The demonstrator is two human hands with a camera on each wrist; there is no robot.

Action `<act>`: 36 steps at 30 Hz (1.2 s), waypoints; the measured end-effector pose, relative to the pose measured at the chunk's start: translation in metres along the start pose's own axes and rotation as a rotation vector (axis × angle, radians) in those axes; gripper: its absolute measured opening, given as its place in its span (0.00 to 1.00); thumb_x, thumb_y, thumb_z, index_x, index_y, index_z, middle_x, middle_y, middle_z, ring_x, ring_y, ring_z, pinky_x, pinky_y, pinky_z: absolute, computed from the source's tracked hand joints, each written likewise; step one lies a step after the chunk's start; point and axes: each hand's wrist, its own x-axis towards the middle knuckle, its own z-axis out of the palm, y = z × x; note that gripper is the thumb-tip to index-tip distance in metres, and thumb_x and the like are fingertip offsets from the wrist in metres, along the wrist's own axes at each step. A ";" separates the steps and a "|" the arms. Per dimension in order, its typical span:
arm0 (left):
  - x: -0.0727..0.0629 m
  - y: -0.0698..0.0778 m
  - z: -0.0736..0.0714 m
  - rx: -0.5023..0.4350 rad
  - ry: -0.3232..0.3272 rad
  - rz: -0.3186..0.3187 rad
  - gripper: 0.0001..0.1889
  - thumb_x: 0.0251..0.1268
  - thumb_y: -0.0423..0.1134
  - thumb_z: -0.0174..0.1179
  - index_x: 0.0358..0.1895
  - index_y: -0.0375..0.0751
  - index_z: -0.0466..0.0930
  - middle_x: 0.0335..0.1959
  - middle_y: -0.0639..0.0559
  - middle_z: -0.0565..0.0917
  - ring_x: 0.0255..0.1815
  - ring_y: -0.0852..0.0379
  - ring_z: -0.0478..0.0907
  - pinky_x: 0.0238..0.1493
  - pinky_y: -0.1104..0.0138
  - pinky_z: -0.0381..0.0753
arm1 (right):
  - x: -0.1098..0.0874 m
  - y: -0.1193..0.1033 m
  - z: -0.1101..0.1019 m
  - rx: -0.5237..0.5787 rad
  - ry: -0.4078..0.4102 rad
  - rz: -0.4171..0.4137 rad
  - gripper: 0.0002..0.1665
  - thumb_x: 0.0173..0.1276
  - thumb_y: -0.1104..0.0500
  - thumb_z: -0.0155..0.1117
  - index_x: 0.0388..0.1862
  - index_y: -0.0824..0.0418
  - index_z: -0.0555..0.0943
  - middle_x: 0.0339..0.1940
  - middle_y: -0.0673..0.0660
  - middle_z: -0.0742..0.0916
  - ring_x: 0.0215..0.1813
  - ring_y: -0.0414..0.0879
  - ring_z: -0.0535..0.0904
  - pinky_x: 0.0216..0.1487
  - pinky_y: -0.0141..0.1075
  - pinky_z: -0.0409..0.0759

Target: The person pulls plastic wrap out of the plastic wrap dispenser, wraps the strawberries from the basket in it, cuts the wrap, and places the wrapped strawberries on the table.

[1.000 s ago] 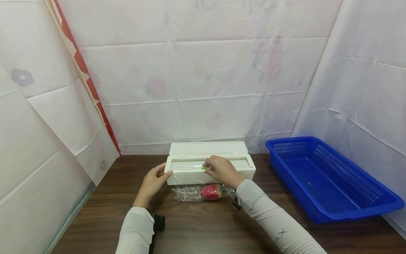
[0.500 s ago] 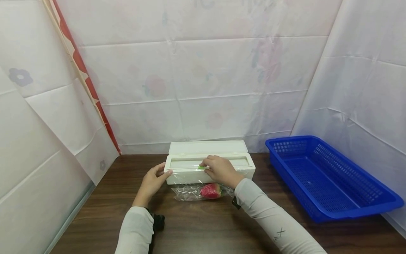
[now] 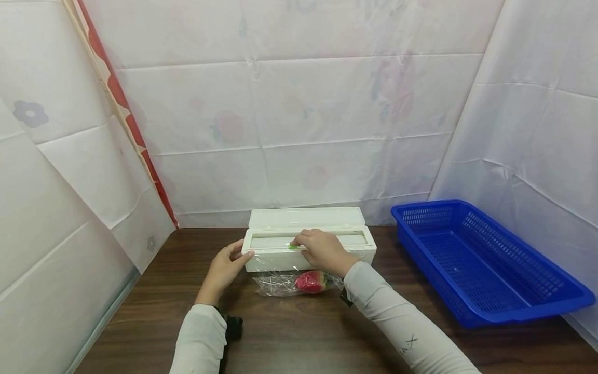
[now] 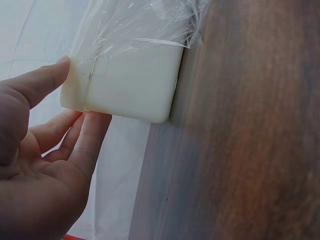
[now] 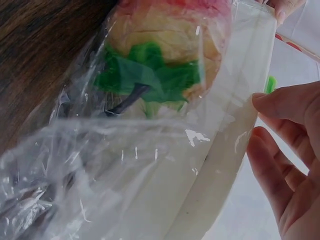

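Note:
A white cling film dispenser (image 3: pixel 273 264) stands on the dark wooden table with its lid (image 3: pixel 306 217) raised at the back. At its left end, my left hand (image 3: pixel 223 272) grips the corner, thumb on top and fingers against the end wall. My right hand (image 3: pixel 327 252) pinches a small green slide cutter (image 3: pixel 292 246) on the front edge, a little left of the middle; fingers hide most of it. Clear cling film (image 3: pixel 275 285) hangs down the front onto the table. Under the film lies a red-and-yellow fruit (image 5: pixel 170 30) with green leaves and a dark stem.
A blue perforated basket (image 3: pixel 528 314) sits on the right side of the table. White patterned sheets (image 3: pixel 299 114) surround the table at the back and both sides. Bare dark wood (image 3: pixel 289 332) spreads in front of the film.
My right hand has slid the green cutter a short way left along the dispenser's front edge. The left hand, the dispenser and the fruit have stayed in place.

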 end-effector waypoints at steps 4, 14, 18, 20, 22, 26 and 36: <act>-0.001 0.002 0.000 -0.004 -0.001 0.001 0.38 0.70 0.53 0.63 0.75 0.35 0.64 0.68 0.35 0.73 0.66 0.39 0.72 0.60 0.47 0.74 | 0.001 -0.001 -0.001 -0.019 -0.020 0.004 0.19 0.68 0.62 0.70 0.55 0.47 0.84 0.49 0.45 0.86 0.48 0.44 0.83 0.38 0.38 0.82; 0.001 0.001 0.001 0.024 0.013 0.004 0.37 0.70 0.52 0.63 0.74 0.34 0.65 0.65 0.34 0.75 0.64 0.39 0.74 0.59 0.47 0.76 | 0.003 -0.002 0.001 -0.064 -0.024 -0.012 0.21 0.66 0.63 0.69 0.56 0.44 0.84 0.50 0.42 0.85 0.46 0.43 0.82 0.29 0.33 0.77; 0.001 0.000 0.001 0.026 0.017 0.002 0.37 0.70 0.53 0.63 0.74 0.34 0.65 0.65 0.34 0.75 0.64 0.39 0.74 0.59 0.47 0.75 | 0.002 -0.002 0.000 -0.069 -0.026 -0.021 0.21 0.67 0.63 0.68 0.56 0.44 0.84 0.52 0.42 0.85 0.47 0.43 0.82 0.29 0.33 0.77; 0.001 0.000 0.001 0.028 0.016 0.001 0.37 0.70 0.53 0.63 0.74 0.34 0.65 0.65 0.34 0.75 0.64 0.39 0.74 0.59 0.47 0.75 | 0.002 -0.002 0.000 -0.068 -0.031 -0.023 0.22 0.67 0.63 0.68 0.57 0.44 0.84 0.52 0.42 0.85 0.48 0.43 0.82 0.29 0.32 0.76; 0.001 0.001 0.001 0.027 0.014 0.000 0.37 0.70 0.53 0.63 0.74 0.34 0.65 0.66 0.34 0.74 0.64 0.39 0.74 0.59 0.47 0.75 | 0.003 -0.003 -0.001 -0.068 -0.039 -0.022 0.22 0.68 0.63 0.67 0.57 0.44 0.83 0.53 0.42 0.85 0.48 0.43 0.82 0.29 0.32 0.76; 0.000 0.001 0.001 0.025 0.012 0.001 0.37 0.70 0.53 0.63 0.74 0.34 0.65 0.66 0.34 0.74 0.64 0.39 0.74 0.59 0.47 0.75 | 0.002 -0.004 -0.003 -0.064 -0.050 -0.025 0.23 0.68 0.64 0.66 0.58 0.44 0.83 0.54 0.43 0.85 0.49 0.45 0.82 0.29 0.32 0.77; -0.001 0.001 0.000 0.018 0.011 -0.004 0.37 0.70 0.54 0.63 0.74 0.35 0.65 0.67 0.34 0.73 0.65 0.39 0.72 0.60 0.47 0.75 | 0.004 -0.004 -0.001 -0.023 -0.032 0.010 0.24 0.65 0.63 0.66 0.58 0.44 0.84 0.50 0.44 0.86 0.43 0.44 0.81 0.24 0.31 0.72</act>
